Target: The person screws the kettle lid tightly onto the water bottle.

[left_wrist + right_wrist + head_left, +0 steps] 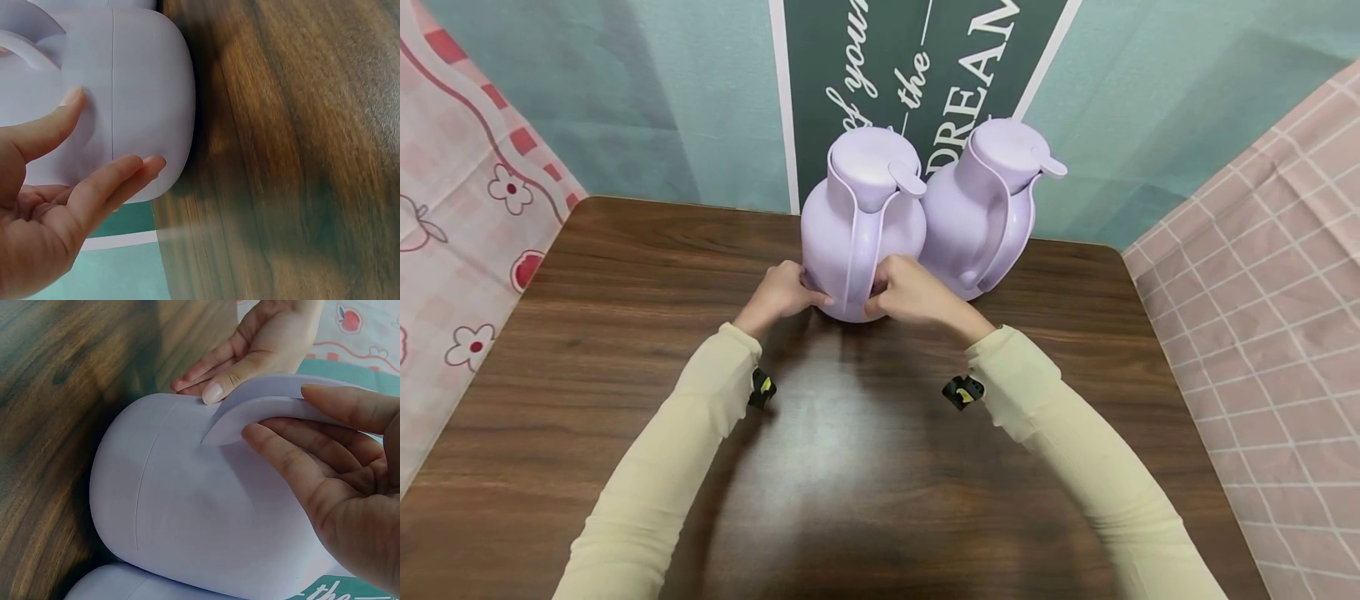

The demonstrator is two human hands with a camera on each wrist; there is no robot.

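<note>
Two lilac vacuum jugs stand side by side at the back of the table. The left jug [826, 225] faces me with its handle [275, 409] and has a lid with a thumb lever. My right hand [917, 292] holds that handle low down, the thumb outside it and the fingers reaching through the loop, as the right wrist view [350, 469] shows. On the jug's left side rests my left hand [781, 293], its thumb and fingers [103, 187] extended along the lower body. The right jug [958, 221] stands close beside it, untouched by either hand.
The brown wooden table [850, 467] reaches toward me. Behind the jugs hangs a teal cloth [715, 100] with a dark lettered panel [820, 50]. A patterned pink cloth [467, 208] borders the left, a pink checked one [1262, 275] the right.
</note>
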